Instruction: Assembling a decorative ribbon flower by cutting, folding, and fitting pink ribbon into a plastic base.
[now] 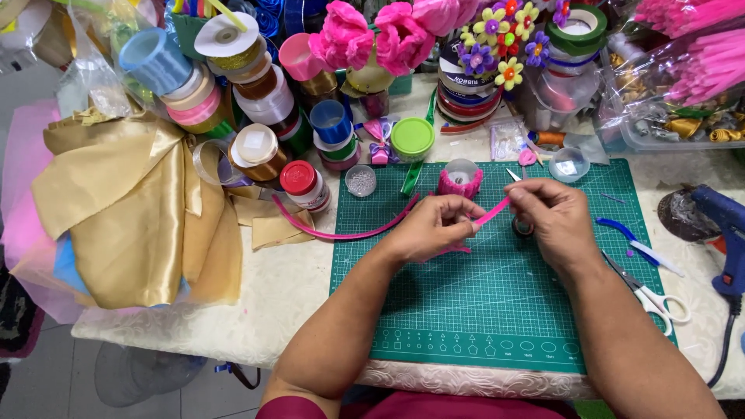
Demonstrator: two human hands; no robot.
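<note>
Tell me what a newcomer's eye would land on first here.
Both hands, left hand and right hand, pinch a pink ribbon over the green cutting mat at centre. Behind stand pink fabric flowers and stacked ribbon spools; gold satin cloth is heaped at left.

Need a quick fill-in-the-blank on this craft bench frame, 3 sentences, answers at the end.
1. Both hands, left hand and right hand, pinch a strip of ribbon coloured ____.
2. The hands work above a cutting mat coloured ____.
3. The scissors lie on the mat's ____ edge.

Missing words: pink; green; right
</note>
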